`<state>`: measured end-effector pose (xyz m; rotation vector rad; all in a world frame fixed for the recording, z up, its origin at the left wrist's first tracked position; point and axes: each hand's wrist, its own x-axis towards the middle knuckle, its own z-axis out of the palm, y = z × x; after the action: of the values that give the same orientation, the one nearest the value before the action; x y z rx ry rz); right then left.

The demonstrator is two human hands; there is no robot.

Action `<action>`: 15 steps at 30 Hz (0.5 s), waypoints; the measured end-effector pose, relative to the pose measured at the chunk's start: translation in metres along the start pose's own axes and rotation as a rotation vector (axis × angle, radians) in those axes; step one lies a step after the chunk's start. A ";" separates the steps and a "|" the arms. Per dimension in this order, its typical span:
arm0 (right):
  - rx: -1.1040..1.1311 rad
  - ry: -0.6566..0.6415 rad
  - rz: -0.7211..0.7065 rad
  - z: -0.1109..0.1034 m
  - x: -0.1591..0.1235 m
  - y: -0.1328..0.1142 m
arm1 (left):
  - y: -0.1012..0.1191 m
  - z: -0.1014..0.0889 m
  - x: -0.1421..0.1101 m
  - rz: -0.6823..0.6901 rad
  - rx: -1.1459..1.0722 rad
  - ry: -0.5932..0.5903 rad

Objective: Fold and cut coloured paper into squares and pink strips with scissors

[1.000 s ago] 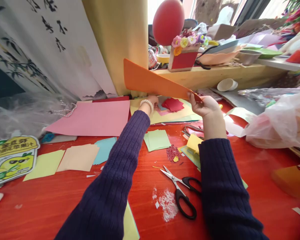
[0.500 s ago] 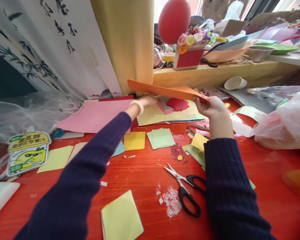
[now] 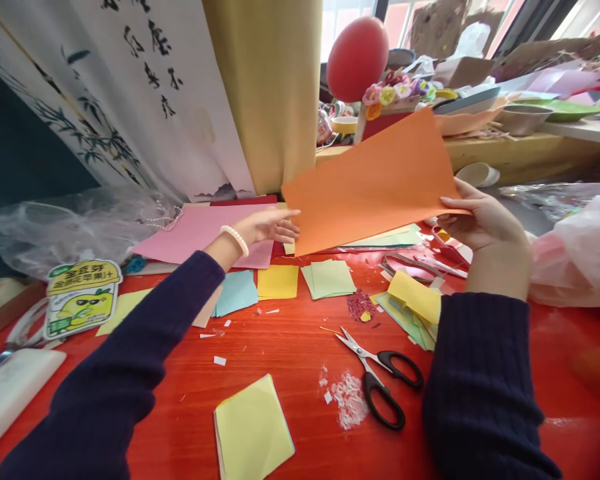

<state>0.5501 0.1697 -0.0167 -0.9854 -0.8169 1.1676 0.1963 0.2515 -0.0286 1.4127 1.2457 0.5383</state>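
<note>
My right hand pinches the right end of a large sheet of orange paper, which is raised and tilted above the table. By the sheet's left edge is my left hand, its fingers stretched out and apart, gripping nothing; whether a fingertip touches the paper I cannot tell. Behind my left hand lies a large pink sheet. Small squares of blue, yellow and pale green paper lie in a row below the hands. Pale sheets underneath are partly hidden by the orange paper.
Black-handled scissors lie partly spread on the red table, beside white paper shreds. A stack of pale yellow squares is near the front. Yellow and green pieces sit by my right sleeve, a plastic bag at far right.
The orange sheet has turned from nearly edge-on to face me, and my right hand moved right with it. My left hand drew back left from beneath it. The view shifted slightly.
</note>
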 end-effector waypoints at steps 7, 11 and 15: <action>-0.059 0.081 0.130 -0.010 0.010 0.009 | -0.004 0.010 0.003 0.000 0.120 0.065; -0.114 0.182 0.157 -0.015 0.022 0.017 | -0.007 0.012 0.012 0.014 0.211 0.108; -0.142 0.223 0.104 -0.018 0.036 0.030 | -0.008 0.020 0.022 0.009 0.331 0.140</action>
<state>0.5637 0.2045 -0.0506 -1.2641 -0.6831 1.0744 0.2178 0.2612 -0.0479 1.6786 1.4928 0.4570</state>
